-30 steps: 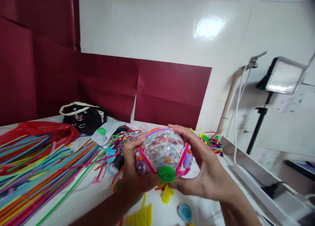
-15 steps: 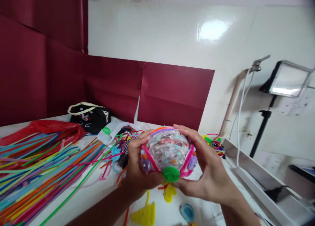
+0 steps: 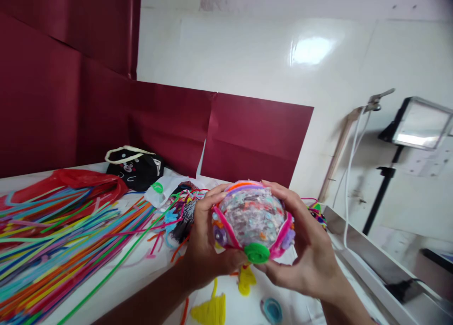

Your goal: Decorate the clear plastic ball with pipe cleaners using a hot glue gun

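A sequined ball [image 3: 252, 218], wrapped with pink pipe-cleaner bands and carrying a green spiral disc [image 3: 257, 252] at its lower front, sits between both my hands above the white table [image 3: 141, 273]. My left hand [image 3: 205, 242] cups its left side with the thumb near the green disc. Curled over the top and the right side is my right hand [image 3: 304, 249]. Purple spirals show on both sides of the ball.
A big spread of coloured pipe cleaners [image 3: 60, 244] covers the left of the table, with a red plastic bag [image 3: 81, 181] and a black bear pouch [image 3: 136, 166] behind. Yellow shapes [image 3: 212, 311] and a blue spiral [image 3: 272, 310] lie under my hands. A metal tray [image 3: 375, 268] and lamp stand [image 3: 414, 126] are at right.
The view has shifted, so everything sits further right in the frame. Both hands still hold the ball the same way; my thumbs have closed in slightly toward the green disc.
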The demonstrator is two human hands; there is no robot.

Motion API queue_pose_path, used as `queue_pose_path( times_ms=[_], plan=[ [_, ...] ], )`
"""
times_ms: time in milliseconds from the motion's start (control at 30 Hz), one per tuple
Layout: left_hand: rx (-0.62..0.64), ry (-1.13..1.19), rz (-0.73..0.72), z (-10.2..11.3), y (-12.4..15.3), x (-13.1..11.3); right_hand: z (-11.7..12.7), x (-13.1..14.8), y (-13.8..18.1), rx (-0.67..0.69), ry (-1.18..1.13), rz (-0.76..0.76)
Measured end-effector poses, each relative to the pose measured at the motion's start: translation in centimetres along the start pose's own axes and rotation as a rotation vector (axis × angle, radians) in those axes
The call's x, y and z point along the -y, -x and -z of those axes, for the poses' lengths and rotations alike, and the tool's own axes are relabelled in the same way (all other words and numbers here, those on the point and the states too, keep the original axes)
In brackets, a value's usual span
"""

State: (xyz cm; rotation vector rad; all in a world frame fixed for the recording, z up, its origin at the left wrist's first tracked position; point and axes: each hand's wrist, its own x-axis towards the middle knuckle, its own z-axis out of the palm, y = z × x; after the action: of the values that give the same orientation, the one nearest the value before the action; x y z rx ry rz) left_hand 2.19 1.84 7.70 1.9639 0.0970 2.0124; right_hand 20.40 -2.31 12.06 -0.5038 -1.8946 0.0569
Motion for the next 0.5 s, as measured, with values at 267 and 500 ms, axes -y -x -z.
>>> queue_pose_path(
  times_ms=[267,500],
  plan=[
    [-0.013,-0.027,0.033,0.08,0.16,-0.46,-0.05,-0.02,0.08,-0.007,0.020,0.014],
    [-0.002,0.006,0.089,-0.04,0.30,-0.78,-0.24,-0.13,0.00,-0.019,0.031,0.002]
  ],
)
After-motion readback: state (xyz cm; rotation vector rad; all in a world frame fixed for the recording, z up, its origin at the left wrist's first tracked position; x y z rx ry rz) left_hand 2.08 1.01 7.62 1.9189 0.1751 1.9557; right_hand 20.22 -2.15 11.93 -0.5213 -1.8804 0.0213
